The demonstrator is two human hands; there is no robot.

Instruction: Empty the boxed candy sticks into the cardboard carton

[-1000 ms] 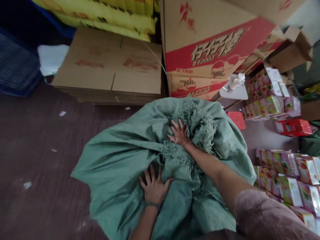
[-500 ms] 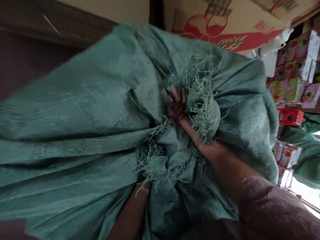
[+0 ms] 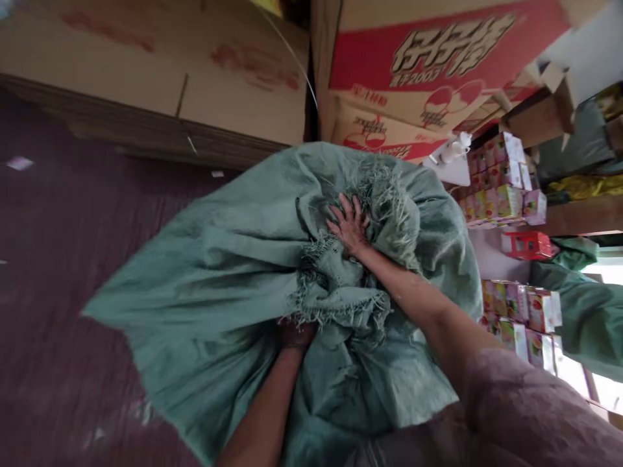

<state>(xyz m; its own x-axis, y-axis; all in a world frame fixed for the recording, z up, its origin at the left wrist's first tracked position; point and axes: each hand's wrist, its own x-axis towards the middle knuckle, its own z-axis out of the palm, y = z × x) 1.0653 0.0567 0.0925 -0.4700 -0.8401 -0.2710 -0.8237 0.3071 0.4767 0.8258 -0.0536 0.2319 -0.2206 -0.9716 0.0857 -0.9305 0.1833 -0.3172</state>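
A large green woven sack (image 3: 243, 259) fills the middle of the view, its frayed mouth gathered into folds. My right hand (image 3: 349, 226) lies on the gathered cloth with its fingers spread, beside the frayed edge. Below and to the left, my left hand (image 3: 296, 332) is at the bunched neck of the sack. The overhanging fabric hides its fingers, so its grip cannot be made out.
Flattened cardboard (image 3: 243, 78) and red-printed cartons (image 3: 438, 58) stand beyond the sack. On the right are stacked small boxes (image 3: 501, 175), a red crate (image 3: 528, 245) and another green sack (image 3: 584, 305). Dark floor (image 3: 73, 246) shows at left.
The view has shifted back, showing more floor and cartons, and the sack looks smaller. My right hand's fingers, curled into the cloth before, are now spread on it.
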